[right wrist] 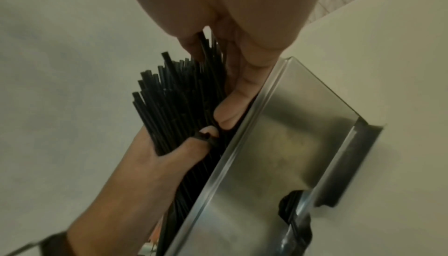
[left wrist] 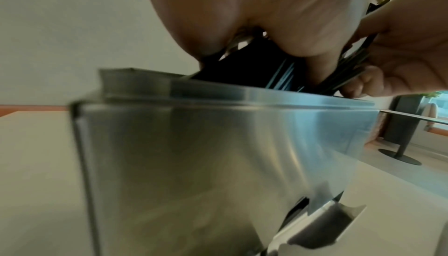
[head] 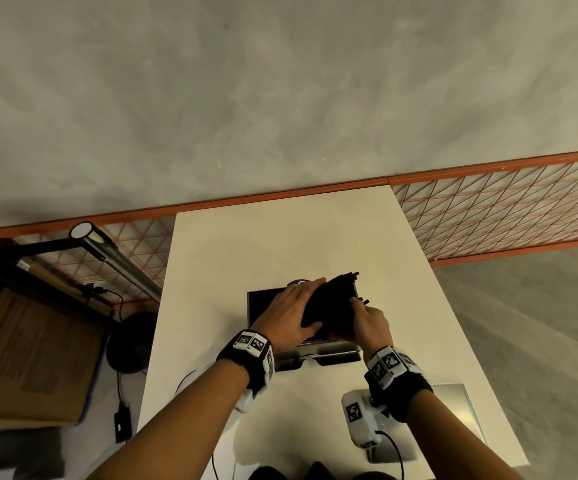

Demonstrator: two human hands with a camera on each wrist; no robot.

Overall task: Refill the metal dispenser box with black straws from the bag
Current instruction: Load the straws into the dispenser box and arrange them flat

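The metal dispenser box (head: pixel 263 306) stands open-topped in the middle of the white table (head: pixel 315 237). Over its opening sits a thick bundle of black straws (head: pixel 337 299), tilted, its upper ends sticking out to the right. My left hand (head: pixel 291 313) grips the bundle from the left, thumb wrapped round it (right wrist: pixel 194 145). My right hand (head: pixel 372 322) holds the bundle's right side, fingers curled on the straws (right wrist: pixel 240 91). The lower ends of the straws (left wrist: pixel 254 68) dip behind the box's front wall (left wrist: pixel 218 154). The shiny box wall (right wrist: pixel 278 135) lies right beside the straws (right wrist: pixel 174 97).
A purple item (head: pixel 299 283) peeks out behind the box. A flat silvery metal piece (head: pixel 460 410) lies at the table's near right. Left of the table are a lamp (head: pixel 114 258) and a cardboard box (head: pixel 31 358). An orange mesh fence (head: pixel 488 209) runs behind.
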